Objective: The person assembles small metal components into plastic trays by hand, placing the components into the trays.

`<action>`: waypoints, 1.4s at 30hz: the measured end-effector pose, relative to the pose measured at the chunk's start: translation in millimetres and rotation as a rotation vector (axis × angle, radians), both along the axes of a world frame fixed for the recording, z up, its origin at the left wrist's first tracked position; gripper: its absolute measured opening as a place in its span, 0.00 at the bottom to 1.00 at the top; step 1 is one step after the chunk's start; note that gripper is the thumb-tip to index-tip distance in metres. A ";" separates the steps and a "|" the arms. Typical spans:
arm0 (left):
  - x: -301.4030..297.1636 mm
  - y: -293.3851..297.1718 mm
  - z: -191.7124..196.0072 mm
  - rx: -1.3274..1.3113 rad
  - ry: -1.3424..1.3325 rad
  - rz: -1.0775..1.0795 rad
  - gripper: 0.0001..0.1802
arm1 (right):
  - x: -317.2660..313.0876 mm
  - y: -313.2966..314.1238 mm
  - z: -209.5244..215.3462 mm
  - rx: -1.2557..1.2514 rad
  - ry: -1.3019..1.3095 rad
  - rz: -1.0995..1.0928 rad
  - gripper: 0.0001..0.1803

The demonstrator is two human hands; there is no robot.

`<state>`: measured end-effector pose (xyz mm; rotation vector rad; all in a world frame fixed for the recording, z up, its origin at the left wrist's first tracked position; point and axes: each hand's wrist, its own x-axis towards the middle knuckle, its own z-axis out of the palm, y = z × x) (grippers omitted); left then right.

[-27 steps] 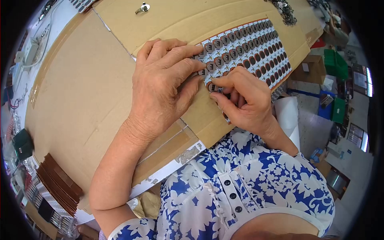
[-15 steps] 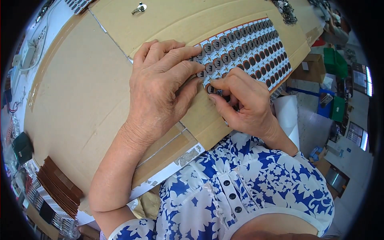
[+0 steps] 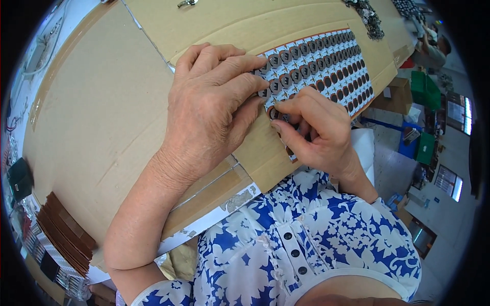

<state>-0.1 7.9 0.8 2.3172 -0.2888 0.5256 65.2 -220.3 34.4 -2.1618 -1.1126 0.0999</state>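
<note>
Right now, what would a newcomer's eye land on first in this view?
Likely the sheet right of centre, with its rows of dark rounded pieces: the left hand has its fingertips over the left end, and the right hand has thumb and forefinger at a piece near that end. Next would come the bold blue-and-white floral top across the bottom, then the brown stack at lower left.

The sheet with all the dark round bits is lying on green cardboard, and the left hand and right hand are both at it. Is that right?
Not quite: the cardboard under the sheet is tan, not green, as the head view shows. The left hand and right hand are both at the sheet, as you said.
</note>
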 end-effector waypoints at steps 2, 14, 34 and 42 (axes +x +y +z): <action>-1.7 0.3 0.4 -0.003 0.007 0.013 0.18 | 9.6 2.9 6.3 -0.038 0.022 0.120 0.12; 1.4 -3.4 1.0 0.008 -0.017 0.005 0.16 | 1.0 -5.0 -3.7 0.025 0.105 0.007 0.18; 3.0 -1.9 1.9 0.022 0.015 -0.003 0.17 | -6.0 -3.2 -17.1 0.087 -0.126 -0.058 0.14; 1.3 -0.8 0.7 0.022 0.036 -0.007 0.18 | 3.9 -0.3 -11.3 0.050 -0.098 0.039 0.13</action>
